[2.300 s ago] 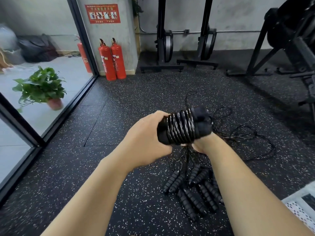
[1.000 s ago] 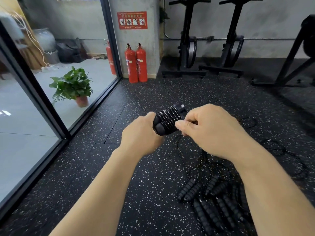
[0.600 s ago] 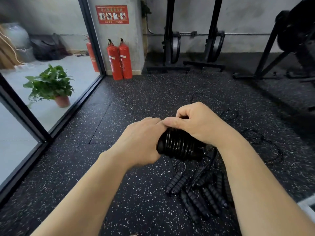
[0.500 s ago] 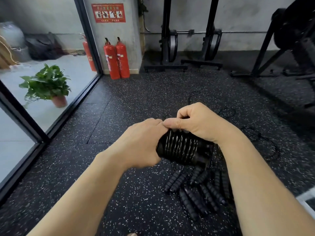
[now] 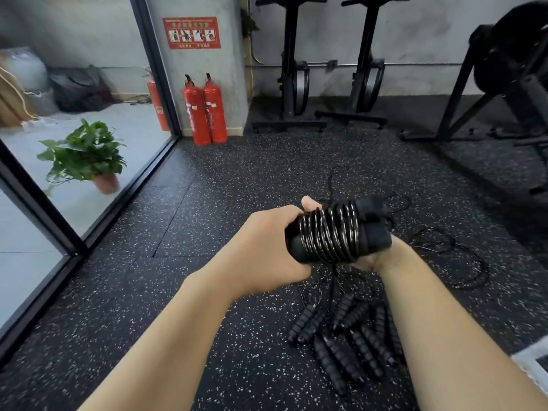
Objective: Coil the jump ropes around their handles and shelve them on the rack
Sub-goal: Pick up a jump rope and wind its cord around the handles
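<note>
We read no legible text: the red sign (image 5: 192,32) on the far pillar (image 5: 228,72) carries four pictograms with blurred lettering; the fire extinguishers (image 5: 204,111) bear unreadable white labels.

On floor (image 5: 207,218), spare handles (image 5: 347,336) heaped. From them: my coiled bundle (image 5: 329,232) above, loose rope (image 5: 462,262) right, extinguishers (image 5: 204,111) behind-left, plant (image 5: 83,155) left.

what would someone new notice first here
The coiled rope sits mid-frame, shiny loops wound round black handles, gripped at its left end by the left hand with the right hand under its right end. Below it, a heap of loose handles lies on the speckled floor, thin cords trailing right. Two red extinguishers stand by the far pillar.
</note>
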Tool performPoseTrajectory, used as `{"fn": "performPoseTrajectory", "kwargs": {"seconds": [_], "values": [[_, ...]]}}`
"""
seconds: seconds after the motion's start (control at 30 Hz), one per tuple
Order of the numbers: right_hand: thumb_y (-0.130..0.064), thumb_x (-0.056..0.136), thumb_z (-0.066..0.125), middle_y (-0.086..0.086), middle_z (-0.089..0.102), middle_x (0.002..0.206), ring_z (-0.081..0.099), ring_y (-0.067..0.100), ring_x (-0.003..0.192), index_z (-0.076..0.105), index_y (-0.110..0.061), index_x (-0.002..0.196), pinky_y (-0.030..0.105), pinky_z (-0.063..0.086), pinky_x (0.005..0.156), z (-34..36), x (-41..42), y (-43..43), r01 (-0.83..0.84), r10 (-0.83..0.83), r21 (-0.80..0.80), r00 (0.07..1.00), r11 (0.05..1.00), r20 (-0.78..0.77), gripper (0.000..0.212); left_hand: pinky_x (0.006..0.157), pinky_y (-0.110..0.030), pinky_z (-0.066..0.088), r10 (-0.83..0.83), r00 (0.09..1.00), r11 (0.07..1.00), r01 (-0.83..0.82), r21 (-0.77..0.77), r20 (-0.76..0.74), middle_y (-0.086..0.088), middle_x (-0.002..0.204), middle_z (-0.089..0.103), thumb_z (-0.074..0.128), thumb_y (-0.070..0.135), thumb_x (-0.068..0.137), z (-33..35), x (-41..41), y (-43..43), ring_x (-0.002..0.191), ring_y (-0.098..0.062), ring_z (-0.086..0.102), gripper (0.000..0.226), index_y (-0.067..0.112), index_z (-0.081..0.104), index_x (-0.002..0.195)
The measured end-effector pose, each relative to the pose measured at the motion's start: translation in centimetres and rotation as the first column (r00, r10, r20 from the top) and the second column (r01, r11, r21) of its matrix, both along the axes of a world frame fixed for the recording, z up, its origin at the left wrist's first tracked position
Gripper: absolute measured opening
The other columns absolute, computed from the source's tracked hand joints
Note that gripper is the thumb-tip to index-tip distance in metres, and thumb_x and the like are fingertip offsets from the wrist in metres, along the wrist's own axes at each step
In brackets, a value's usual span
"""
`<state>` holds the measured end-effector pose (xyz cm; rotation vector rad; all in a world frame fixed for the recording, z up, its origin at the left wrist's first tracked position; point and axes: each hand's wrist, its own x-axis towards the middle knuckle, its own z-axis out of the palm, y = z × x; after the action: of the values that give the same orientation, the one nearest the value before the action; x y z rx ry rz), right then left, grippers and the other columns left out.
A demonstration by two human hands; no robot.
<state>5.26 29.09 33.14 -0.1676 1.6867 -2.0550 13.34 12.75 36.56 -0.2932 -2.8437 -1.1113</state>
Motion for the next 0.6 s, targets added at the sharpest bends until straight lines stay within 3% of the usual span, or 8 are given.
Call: {"fn": "performPoseTrajectory", "kwargs": {"seconds": [0.03,0.1,0.17,0.27,0.4,0.47,0.53,0.6], "values": [[-0.003,0.103,0.029,0.000,0.053,0.054,0.044,0.012,0.053,0.054,0.008,0.118,0.023,0.038,0.047,0.5,0.5,-0.6,-0.011,0.011,0.006,1.000,1.000,-0.008,0.032,0.048,-0.016,0.035,0.044,0.999,0.999,-0.044,0.032,0.003,0.008,0.065,0.054,0.073,0.012,0.067,0.0,-0.1,-0.1,0.057,-0.010,0.047,0.025,0.019,0.050,0.075],[-0.003,0.102,0.034,-0.003,0.044,0.053,0.032,0.008,0.046,0.057,0.002,0.089,0.022,0.025,0.045,0.6,1.0,-2.2,-0.124,0.133,0.119,0.989,0.985,-0.071,0.027,0.046,-0.016,0.036,0.130,0.991,0.987,-0.131,0.088,0.021,0.007,0.068,0.057,0.073,0.018,0.064,0.0,-0.3,-0.2,0.056,-0.010,0.049,0.025,0.019,0.054,0.080],[-0.005,0.101,0.034,-0.006,0.041,0.046,0.028,0.007,0.041,0.047,-0.011,0.071,0.021,0.020,0.041,0.4,1.0,-3.4,-0.117,0.137,0.247,0.988,0.962,-0.065,0.033,0.042,-0.017,0.036,0.216,0.974,0.965,-0.223,0.137,0.065,0.005,0.077,0.061,0.073,0.025,0.062,0.0,-0.5,-0.6,0.056,-0.009,0.052,0.036,0.021,0.056,0.093],[-0.014,0.100,0.042,0.000,0.046,0.052,0.031,0.010,0.039,0.048,-0.012,0.070,0.022,0.022,0.037,0.0,1.7,-4.6,-0.086,0.114,0.344,0.992,0.935,-0.061,0.031,0.038,-0.019,0.039,0.310,0.946,0.930,-0.323,0.176,0.099,0.004,0.090,0.063,0.074,0.018,0.071,-0.6,-1.0,-1.5,0.057,-0.010,0.057,0.047,0.027,0.051,0.111],[-0.017,0.101,0.045,0.003,0.048,0.056,0.031,0.007,0.035,0.055,-0.015,0.072,0.019,0.021,0.035,0.2,2.9,-5.4,-0.070,0.149,0.441,0.978,0.895,-0.149,0.031,0.047,-0.031,0.050,0.388,0.921,0.912,-0.390,0.127,0.040,0.002,0.081,0.065,0.070,0.017,0.073,-1.4,-1.7,-2.7,0.058,-0.018,0.061,0.039,0.028,0.052,0.105],[-0.023,0.100,0.050,0.001,0.046,0.052,0.031,0.008,0.036,0.059,-0.020,0.063,0.022,0.023,0.040,0.4,3.3,-5.8,-0.043,0.183,0.511,0.957,0.858,-0.226,0.038,0.052,-0.035,0.052,0.428,0.902,0.894,-0.431,0.123,0.055,0.000,0.083,0.065,0.071,0.016,0.072,-1.7,-1.9,-3.1,0.062,-0.020,0.063,0.041,0.026,0.051,0.106],[-0.025,0.098,0.052,0.001,0.043,0.051,0.030,0.012,0.041,0.059,-0.021,0.051,0.025,0.022,0.045,0.4,3.4,-6.1,-0.003,0.179,0.537,0.945,0.844,-0.275,0.047,0.051,-0.034,0.050,0.455,0.888,0.876,-0.460,0.143,0.067,-0.001,0.086,0.063,0.073,0.016,0.071,-1.9,-2.0,-3.4,0.066,-0.020,0.061,0.040,0.021,0.052,0.104],[-0.027,0.098,0.052,0.005,0.043,0.057,0.030,0.014,0.046,0.062,-0.020,0.056,0.026,0.021,0.047,0.5,3.2,-6.4,0.002,0.185,0.548,0.940,0.837,-0.287,0.044,0.048,-0.029,0.044,0.479,0.876,0.862,-0.482,0.155,0.062,-0.002,0.084,0.061,0.074,0.016,0.071,-2.1,-2.0,-3.8,0.066,-0.018,0.058,0.037,0.015,0.051,0.100]]}}
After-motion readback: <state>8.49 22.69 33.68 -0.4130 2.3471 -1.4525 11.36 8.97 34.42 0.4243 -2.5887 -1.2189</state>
